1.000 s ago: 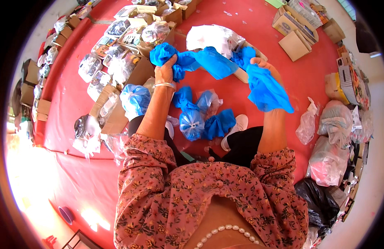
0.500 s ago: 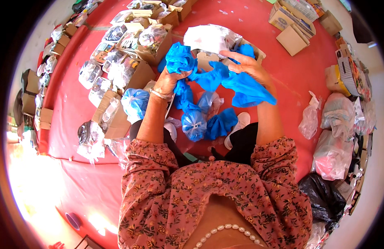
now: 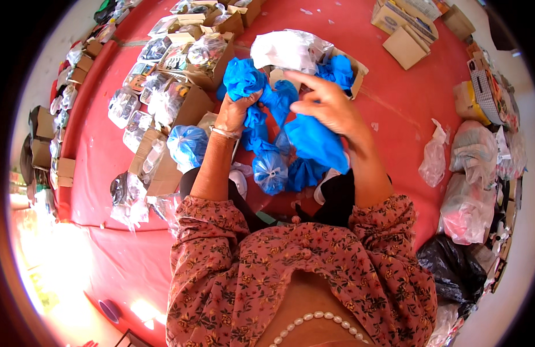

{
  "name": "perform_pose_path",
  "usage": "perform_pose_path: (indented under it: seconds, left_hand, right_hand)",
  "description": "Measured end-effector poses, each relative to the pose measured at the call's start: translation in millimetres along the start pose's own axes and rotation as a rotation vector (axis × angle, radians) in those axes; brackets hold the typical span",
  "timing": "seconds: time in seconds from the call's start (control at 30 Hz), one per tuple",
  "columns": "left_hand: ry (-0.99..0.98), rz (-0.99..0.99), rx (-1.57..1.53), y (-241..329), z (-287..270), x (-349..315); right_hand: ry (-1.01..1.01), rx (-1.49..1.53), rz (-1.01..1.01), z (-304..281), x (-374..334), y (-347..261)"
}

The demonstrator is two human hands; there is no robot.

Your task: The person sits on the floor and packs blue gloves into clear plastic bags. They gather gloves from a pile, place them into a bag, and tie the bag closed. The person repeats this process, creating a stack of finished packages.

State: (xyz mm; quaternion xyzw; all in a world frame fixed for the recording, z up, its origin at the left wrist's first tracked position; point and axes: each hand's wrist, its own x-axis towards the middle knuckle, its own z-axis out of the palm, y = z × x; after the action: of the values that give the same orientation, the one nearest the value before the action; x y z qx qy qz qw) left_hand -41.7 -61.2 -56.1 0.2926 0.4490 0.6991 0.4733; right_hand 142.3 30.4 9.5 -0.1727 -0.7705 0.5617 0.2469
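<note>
Above the mat, my left hand (image 3: 240, 110) grips a bunched bright blue cloth (image 3: 244, 78), its fingers wrapped round the lower part of the bundle. Loose folds hang below that hand. My right hand (image 3: 331, 107) is just to the right, with forefinger and thumb apart and its other fingers partly hidden. A loose blue length of cloth (image 3: 316, 141) hangs under it, seemingly held in the hidden fingers. Between my feet lie a blue-tinted tied plastic bag (image 3: 270, 172) and another blue cloth piece (image 3: 307, 173).
Ahead is a carton with white plastic sheeting (image 3: 288, 51) and more blue cloth (image 3: 338, 70). Cardboard boxes (image 3: 189, 107) of bagged goods line the left. Plastic bags (image 3: 467, 208) and a black bag (image 3: 449, 269) lie right. A red mat (image 3: 403, 104) covers the floor.
My right hand has moved left, closer to my left hand. The loose cloth beneath it has swung left and now hangs lower. My left hand keeps its grip almost in place.
</note>
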Motion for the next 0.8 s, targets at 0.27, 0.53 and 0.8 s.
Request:
perform_pose_path:
  seconds: [0.27, 0.53, 0.8]
  left_hand:
    - [0.002, 0.012, 0.024, 5, -7, -7]
    - [-0.055, 0.071, 0.073, 6, -5, -10]
    - [-0.2, 0.446, 0.342, 13, -3, 0]
  right_hand:
    - [-0.012, -0.175, -0.084, 6, 8, 14]
    - [-0.174, -0.366, -0.075, -2, -7, -11]
    - [-0.401, -0.207, -0.065, -4, -5, -12]
